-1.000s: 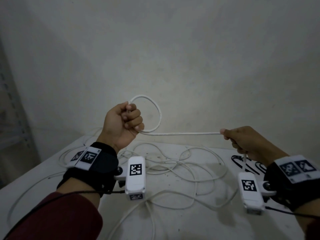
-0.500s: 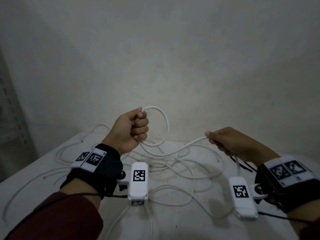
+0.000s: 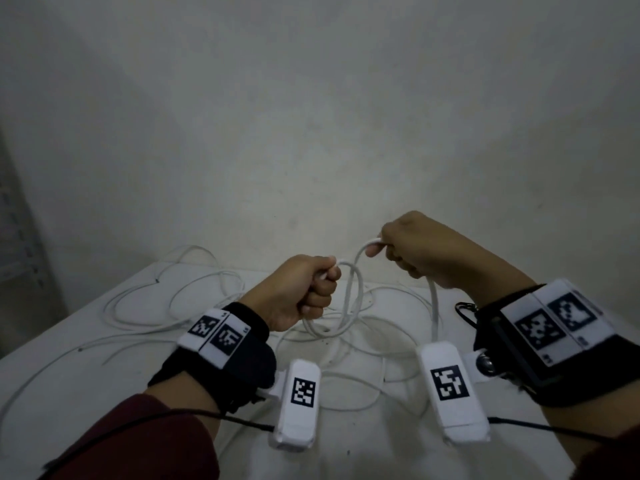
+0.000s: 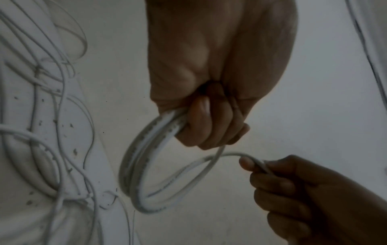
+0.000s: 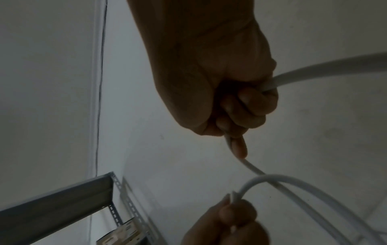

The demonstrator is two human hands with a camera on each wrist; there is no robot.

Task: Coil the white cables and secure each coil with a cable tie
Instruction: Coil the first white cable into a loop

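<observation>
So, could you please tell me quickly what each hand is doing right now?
Left hand: closed around the coiled loops of the white cable.
Right hand: closed on the same cable, pinching the next stretch.

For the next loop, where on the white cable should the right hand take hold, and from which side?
On the free run of the white cable hanging below the right hand, gripped from its right side. That stretch hangs clear and nearly straight, while the loops sit in the left hand.

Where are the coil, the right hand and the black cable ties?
coil [image 4: 134, 167]: left wrist view, left side of the stacked loops.
right hand [image 3: 426, 247]: head view, back of the hand.
black cable ties [image 3: 465, 311]: head view, loop showing beside the right wrist.
</observation>
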